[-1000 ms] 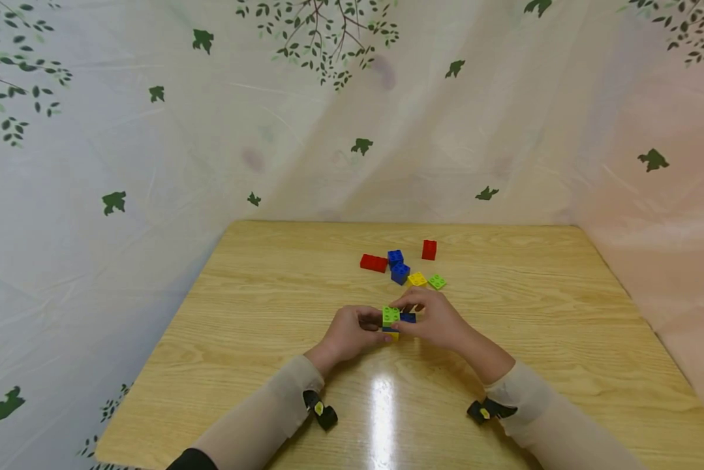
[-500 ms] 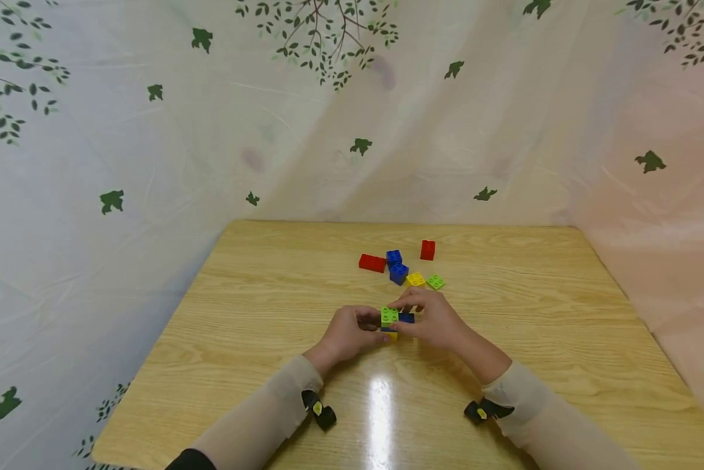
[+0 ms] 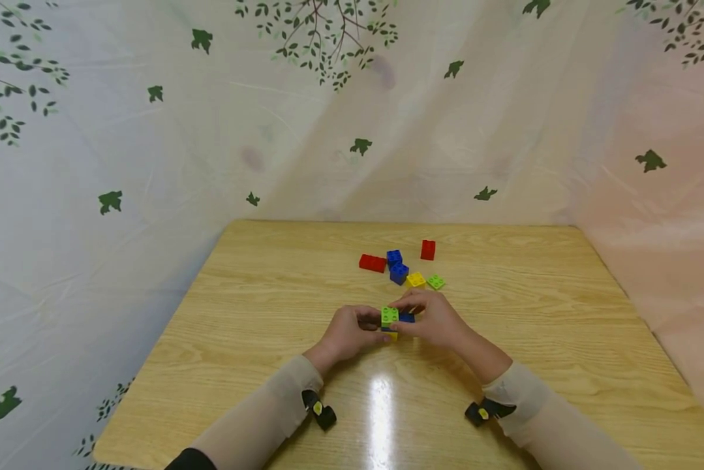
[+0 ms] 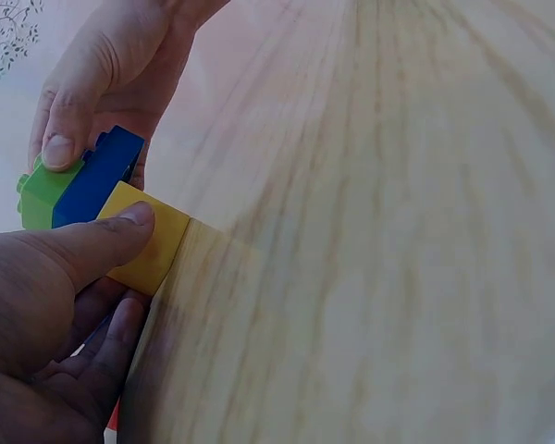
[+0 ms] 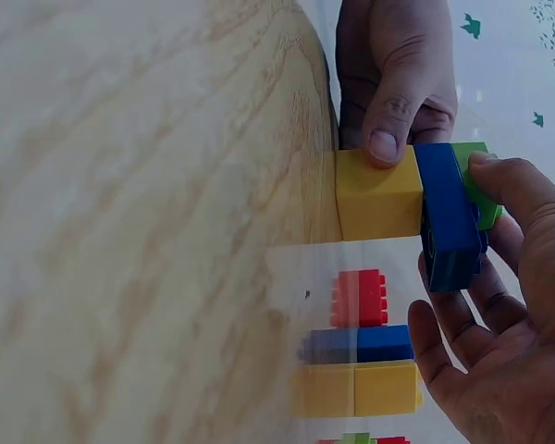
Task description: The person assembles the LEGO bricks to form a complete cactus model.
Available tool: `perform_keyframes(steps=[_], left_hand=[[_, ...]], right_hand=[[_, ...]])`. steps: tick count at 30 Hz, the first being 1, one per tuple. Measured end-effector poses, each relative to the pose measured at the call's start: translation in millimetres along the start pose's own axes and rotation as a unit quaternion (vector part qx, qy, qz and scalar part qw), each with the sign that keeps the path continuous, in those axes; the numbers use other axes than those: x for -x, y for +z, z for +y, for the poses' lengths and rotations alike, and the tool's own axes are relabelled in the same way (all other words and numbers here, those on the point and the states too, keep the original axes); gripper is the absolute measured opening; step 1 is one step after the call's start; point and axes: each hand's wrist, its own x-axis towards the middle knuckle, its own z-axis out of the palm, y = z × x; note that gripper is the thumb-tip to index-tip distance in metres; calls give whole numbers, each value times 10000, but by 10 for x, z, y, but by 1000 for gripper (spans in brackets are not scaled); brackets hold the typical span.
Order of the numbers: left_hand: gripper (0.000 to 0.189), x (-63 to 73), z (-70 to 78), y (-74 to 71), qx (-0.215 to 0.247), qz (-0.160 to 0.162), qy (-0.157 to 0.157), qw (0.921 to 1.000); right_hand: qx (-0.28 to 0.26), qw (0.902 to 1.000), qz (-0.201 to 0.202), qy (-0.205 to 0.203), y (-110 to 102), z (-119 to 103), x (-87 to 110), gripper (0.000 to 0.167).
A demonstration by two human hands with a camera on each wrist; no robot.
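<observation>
Between both hands stands a small stack of toy building bricks on the table. At its bottom is a yellow brick (image 5: 379, 194), touching the tabletop. A longer blue brick (image 5: 450, 217) lies on top of it and juts out to the right. The lime green brick (image 3: 389, 316) sits uppermost, over the yellow one. My left hand (image 3: 352, 331) holds the yellow brick low down, with its thumb against the near face. My right hand (image 3: 436, 320) pinches the green brick, thumb in front. The right fingertips behind the stack are partly hidden.
Beyond the hands on the wooden table (image 3: 258, 287) lie a long red brick (image 3: 372, 263), two blue bricks (image 3: 398, 273), a yellow brick (image 3: 416, 280), a flat lime green brick (image 3: 436, 282) and another red brick (image 3: 428, 250). A leaf-printed curtain (image 3: 305, 130) hangs behind.
</observation>
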Motion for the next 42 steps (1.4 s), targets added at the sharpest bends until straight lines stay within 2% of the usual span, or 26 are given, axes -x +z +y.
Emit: perform_keyframes(steps=[11, 21, 26, 31, 34, 36, 42], left_hand=[[34, 8, 7, 3, 68, -38, -19, 10000], [38, 12, 22, 1, 105, -89, 222, 9997], [40, 16, 11, -30, 207, -271, 177, 9993], [47, 27, 26, -133, 374, -726, -15, 9967], [50, 22, 50, -233, 376, -859, -72, 9956], [49, 6, 53, -302, 297, -836, -66, 9960], [42, -86, 38, -442, -124, -439, 156, 9988]], right_hand=[[-236, 9994, -46, 237, 32, 19, 6, 32], [-315, 9988, -98, 368, 53, 29, -6, 32], [-375, 9984, -157, 395, 73, 56, -9, 33], [-332, 9987, -188, 351, 87, 84, -10, 33], [-251, 9989, -178, 348, 90, 88, -13, 33], [-196, 9989, -174, 377, 94, 91, -16, 34], [-71, 9984, -203, 527, 82, 75, -8, 38]])
